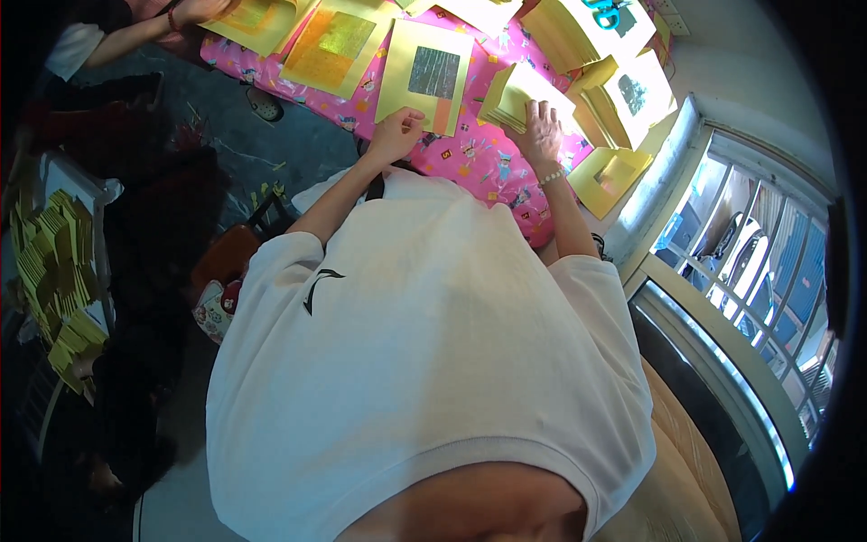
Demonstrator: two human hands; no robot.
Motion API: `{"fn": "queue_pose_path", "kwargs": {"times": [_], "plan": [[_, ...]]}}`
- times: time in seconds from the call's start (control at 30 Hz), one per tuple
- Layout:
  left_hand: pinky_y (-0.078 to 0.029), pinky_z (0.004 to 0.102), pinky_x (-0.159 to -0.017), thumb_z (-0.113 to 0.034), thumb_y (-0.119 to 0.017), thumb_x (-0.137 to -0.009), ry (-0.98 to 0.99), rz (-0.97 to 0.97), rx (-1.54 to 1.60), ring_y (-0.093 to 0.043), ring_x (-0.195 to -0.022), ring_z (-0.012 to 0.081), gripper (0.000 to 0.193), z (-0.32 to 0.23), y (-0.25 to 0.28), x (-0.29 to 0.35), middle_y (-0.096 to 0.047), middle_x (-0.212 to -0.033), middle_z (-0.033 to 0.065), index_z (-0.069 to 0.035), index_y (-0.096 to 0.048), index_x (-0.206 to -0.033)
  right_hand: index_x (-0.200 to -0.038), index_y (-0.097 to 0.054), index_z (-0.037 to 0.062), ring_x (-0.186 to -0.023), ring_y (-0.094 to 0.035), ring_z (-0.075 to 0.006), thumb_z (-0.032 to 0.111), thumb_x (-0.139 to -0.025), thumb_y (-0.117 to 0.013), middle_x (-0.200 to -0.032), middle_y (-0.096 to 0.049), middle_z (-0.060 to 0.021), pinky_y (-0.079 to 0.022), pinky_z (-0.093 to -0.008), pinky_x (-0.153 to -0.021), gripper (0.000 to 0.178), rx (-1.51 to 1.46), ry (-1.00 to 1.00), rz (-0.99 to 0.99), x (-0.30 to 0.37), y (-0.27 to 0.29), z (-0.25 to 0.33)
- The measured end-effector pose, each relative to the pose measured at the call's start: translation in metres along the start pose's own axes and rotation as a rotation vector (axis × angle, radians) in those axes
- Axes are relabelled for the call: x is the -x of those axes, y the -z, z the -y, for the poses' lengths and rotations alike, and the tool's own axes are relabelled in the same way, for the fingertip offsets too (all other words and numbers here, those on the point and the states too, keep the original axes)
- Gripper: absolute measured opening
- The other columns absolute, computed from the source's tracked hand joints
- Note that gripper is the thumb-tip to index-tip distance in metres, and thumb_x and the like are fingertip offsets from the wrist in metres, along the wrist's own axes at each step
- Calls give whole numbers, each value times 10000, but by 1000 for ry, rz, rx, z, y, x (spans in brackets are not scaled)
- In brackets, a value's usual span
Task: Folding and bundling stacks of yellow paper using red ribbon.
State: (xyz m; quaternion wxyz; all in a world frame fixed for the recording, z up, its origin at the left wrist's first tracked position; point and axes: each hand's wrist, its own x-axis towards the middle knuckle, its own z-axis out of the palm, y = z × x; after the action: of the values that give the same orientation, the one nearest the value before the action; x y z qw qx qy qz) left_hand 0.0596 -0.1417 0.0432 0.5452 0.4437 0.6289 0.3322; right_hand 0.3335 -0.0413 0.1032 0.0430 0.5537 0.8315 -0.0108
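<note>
A sheet of yellow paper [397, 79] with a silver foil square and a small orange patch lies in front of me. My left hand [397, 135] is at its lower left edge, fingers curled closed against the paper. To the right is a stack of yellow paper [517, 93], slightly fanned at its left side. My right hand [540, 131], with a pale bead bracelet on the wrist, rests on the stack's near edge. Its fingers are stretched out and apart on the top sheet. The thumb's contact with the stack is hard to make out.
A pink patterned cloth [492, 163] covers the table. Thick yellow paper stacks [623, 95] stand at the right, with blue scissors [603, 13] on one. Another person's hand [200, 9] touches paper at the far left. A barred window [759, 244] is at right.
</note>
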Motion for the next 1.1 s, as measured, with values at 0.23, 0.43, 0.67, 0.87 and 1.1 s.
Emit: {"fn": "queue_pose_path", "kwargs": {"times": [0.23,0.43,0.67,0.87,1.1], "plan": [[-513,308,-695,-174,-575,-825,-28,-36,-16,-659,-787,203,237,6,-1,0,-667,-866,112,-65,-624,-1030,-1037,-542,72,-957,-529,-253,438,-646,-746,-1012,-547,-83,-461,-411,-757,573,5,38,-13,0,-3,-2],[-505,296,-706,-179,-590,-832,-20,-12,-44,-640,-797,184,247,3,-2,0,-655,-892,105,-68,-615,-1051,-1016,-545,70,-942,-533,-268,446,-641,-745,-1004,-550,-89,-459,-412,-748,567,-5,51,-33,2,-5,-4],[-498,285,-714,-181,-599,-842,7,42,-77,-623,-808,166,259,6,-4,2,-649,-916,96,-71,-604,-1076,-1063,-502,52,-985,-508,-294,496,-607,-761,-1052,-530,-123,-412,-447,-840,687,26,5,-67,6,-1,7],[-500,305,-675,-199,-600,-808,-14,8,-69,-649,-769,188,241,7,-3,-1,-667,-831,88,-62,-628,-1004,-1078,-490,46,-1028,-482,-300,514,-595,-767,-1071,-519,-130,-372,-460,-886,727,60,-47,-51,3,-9,9],[-493,371,-697,-268,-513,-861,-77,-56,-5,-619,-784,253,248,39,-9,-7,-637,-855,151,-52,-604,-943,-1121,-501,59,-971,-490,-293,474,-667,-726,-1026,-540,-130,-352,-433,-871,655,-138,17,-84,-7,1,24]]}}
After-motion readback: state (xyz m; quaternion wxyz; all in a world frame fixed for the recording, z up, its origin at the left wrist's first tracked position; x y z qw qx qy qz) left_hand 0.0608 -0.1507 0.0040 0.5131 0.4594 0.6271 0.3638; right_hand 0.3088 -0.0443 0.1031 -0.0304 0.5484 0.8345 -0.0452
